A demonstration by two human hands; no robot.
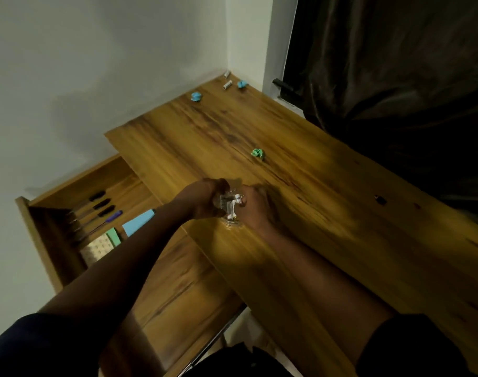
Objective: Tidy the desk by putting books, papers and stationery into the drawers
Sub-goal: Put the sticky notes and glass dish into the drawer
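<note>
A small clear glass jar (232, 223) stands near the left edge of the wooden desk (327, 186). Both hands close around it. My left hand (202, 198) grips its left side and my right hand (255, 206) holds its right side. Small white cylindrical items (233, 204) stick out of the jar between my hands. The view is blurred, so which hand touches those items is unclear. The open drawer (69, 202) lies to the left, holding dark-handled pens (96, 205), a purple-capped tool (111, 217), a blue notepad (138, 221), a green block (114, 236) and a patterned pad (96, 250).
A green crumpled paper (257, 153) lies mid-desk. Two blue crumpled papers (196, 96) (242, 84) and two small white cylinders (227, 84) (226, 74) sit at the far corner. A dark curtain (395, 91) hangs on the right. A small dark object (380, 199) rests on the desk's right side.
</note>
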